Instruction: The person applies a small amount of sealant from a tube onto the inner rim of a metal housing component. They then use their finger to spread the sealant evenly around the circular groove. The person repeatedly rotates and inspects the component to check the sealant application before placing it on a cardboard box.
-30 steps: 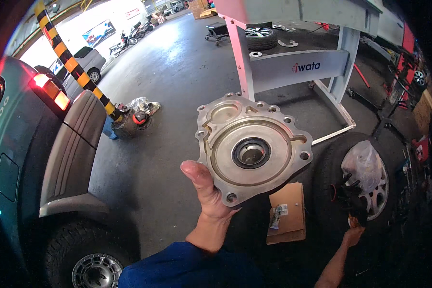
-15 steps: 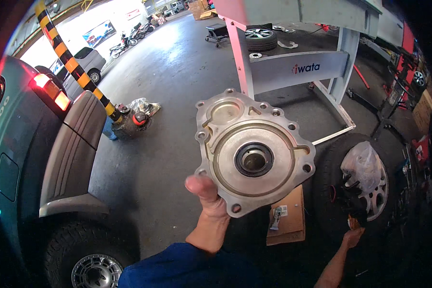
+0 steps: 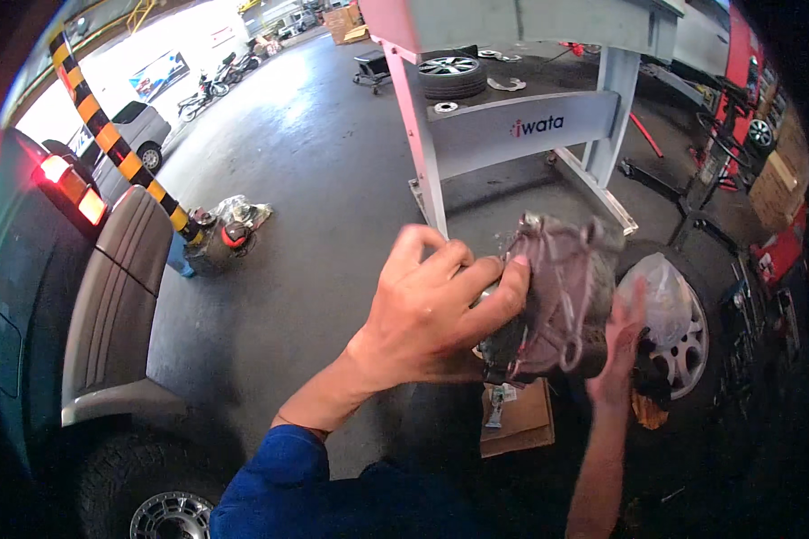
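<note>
My left hand (image 3: 449, 301) grips a cast metal housing cover (image 3: 562, 301) by its left edge, fingers curled over it. The cover is raised in mid-air and tilted, so its ribbed side with bolt lugs shows; the face with the bearing is turned out of sight. At the cover's right side is my right hand (image 3: 617, 346), smeared by motion. Its fingers point upward, and whether they touch the cover is unclear. Below the cover, a cardboard piece (image 3: 532, 429) lies on the floor with a small clear packet (image 3: 495, 410) on it.
A wheel (image 3: 688, 364) bearing a clear plastic bag (image 3: 661, 296) lies at the right, near tools and a black stand (image 3: 699, 184). Ahead stands a metal-legged bench (image 3: 467, 130). A green vehicle (image 3: 27, 296) and a striped pole (image 3: 117, 139) are on the left.
The cover has been turned from its bearing face to its ribbed side and moved right. My left hand now holds its left edge. My right hand has risen from beside the wheel to the cover.
</note>
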`<action>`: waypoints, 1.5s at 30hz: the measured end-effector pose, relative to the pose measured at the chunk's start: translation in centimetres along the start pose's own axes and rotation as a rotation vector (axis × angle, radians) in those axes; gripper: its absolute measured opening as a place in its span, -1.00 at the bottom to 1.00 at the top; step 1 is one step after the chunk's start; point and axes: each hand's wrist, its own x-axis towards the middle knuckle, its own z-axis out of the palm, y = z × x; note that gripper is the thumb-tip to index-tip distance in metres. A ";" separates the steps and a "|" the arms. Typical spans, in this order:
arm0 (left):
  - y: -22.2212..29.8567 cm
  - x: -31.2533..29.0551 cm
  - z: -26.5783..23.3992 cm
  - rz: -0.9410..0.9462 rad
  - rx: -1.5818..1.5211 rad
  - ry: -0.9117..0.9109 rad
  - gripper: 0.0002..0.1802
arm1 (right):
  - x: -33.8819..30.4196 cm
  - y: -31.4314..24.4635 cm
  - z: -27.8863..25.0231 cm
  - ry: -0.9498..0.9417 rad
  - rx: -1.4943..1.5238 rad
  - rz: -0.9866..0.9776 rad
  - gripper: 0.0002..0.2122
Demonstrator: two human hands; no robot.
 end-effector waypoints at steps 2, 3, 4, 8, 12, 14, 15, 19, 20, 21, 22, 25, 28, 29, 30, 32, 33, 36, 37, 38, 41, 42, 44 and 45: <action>0.9 1.1 0.2 -0.027 -0.001 -0.052 -0.27 | 0.1 -2.0 4.7 -0.093 0.530 0.105 -0.11; 1.1 0.5 0.2 -0.049 0.035 -0.095 -0.30 | 0.4 -1.3 7.7 -0.154 0.830 0.217 -0.11; 1.1 0.5 0.1 -0.058 0.038 -0.112 -0.33 | 0.6 -2.4 9.3 -0.207 0.991 0.269 -0.12; 0.7 0.8 -0.4 -0.075 -0.038 -0.059 -0.38 | 1.5 -4.3 12.2 -0.232 0.950 0.323 -0.10; 0.2 -0.1 -0.5 -0.032 0.053 0.028 -0.21 | 1.8 -4.4 12.8 -0.346 1.073 0.312 -0.06; 0.4 -0.4 -0.7 -0.009 0.101 0.053 -0.17 | 2.4 -4.4 12.6 -0.392 1.084 0.295 -0.05; 0.5 -0.3 -0.9 -0.017 0.086 0.068 -0.27 | 2.5 -4.4 12.5 -0.410 1.107 0.295 -0.04; 0.9 -0.3 -1.9 -0.022 0.077 0.093 -0.52 | 2.0 -5.4 13.1 -0.412 1.125 0.286 -0.01; 0.9 -0.4 -2.0 -0.019 0.087 0.090 -0.54 | 1.8 -5.8 13.4 -0.395 1.110 0.282 -0.01; 1.0 -0.4 -2.2 -0.022 0.089 0.088 -0.55 | 1.8 -5.9 13.6 -0.384 1.122 0.283 -0.01; 1.2 -0.5 -2.3 -0.025 0.091 0.085 -0.56 | 1.7 -5.9 13.8 -0.374 1.133 0.285 -0.01; 0.9 -0.8 -2.2 -0.015 0.089 0.105 -0.51 | 1.4 -6.1 14.0 -0.385 1.179 0.273 -0.03; 0.8 -0.4 -2.4 -0.064 0.059 0.086 -0.40 | 1.3 -6.2 13.5 -0.408 1.122 0.245 -0.05; 0.7 -0.2 -2.5 -0.090 0.043 0.072 -0.36 | 1.2 -6.2 13.4 -0.412 1.085 0.232 -0.06; 0.2 -0.3 -2.1 -0.077 0.021 0.070 -0.30 | 0.9 -6.4 13.3 -0.367 0.955 0.210 -0.06; -1.2 -0.8 -1.3 -0.056 -0.016 0.059 -0.20 | 0.3 -7.2 13.3 -0.278 0.702 0.172 -0.05; -1.7 -1.1 -1.2 -0.067 -0.064 0.058 -0.20 | 0.1 -7.4 13.1 -0.300 0.691 0.154 -0.05; -3.0 -2.6 0.2 -0.175 -0.348 0.103 -0.20 | -0.3 -9.0 12.7 -0.366 0.598 0.100 0.00; -3.3 -3.2 1.0 -0.228 -0.475 0.134 -0.20 | -0.5 -9.4 12.6 -0.392 0.533 0.076 0.03; -3.4 -3.9 1.4 -0.312 -0.640 0.177 -0.20 | -0.8 -10.0 12.7 -0.431 0.478 0.053 0.06; -2.8 -6.0 2.8 -0.525 -1.093 0.329 -0.19 | -1.7 -11.6 13.8 -0.424 0.246 0.007 0.17; -2.5 -6.4 3.2 -0.569 -1.202 0.363 -0.19 | -1.8 -11.9 14.1 -0.408 0.149 -0.023 0.19; -2.0 -6.9 3.7 -0.632 -1.346 0.405 -0.19 | -2.0 -12.2 14.5 -0.374 0.048 -0.073 0.20; -1.9 -6.9 3.9 -0.648 -1.388 0.420 -0.19 | -2.1 -12.3 14.8 -0.357 -0.004 -0.095 0.21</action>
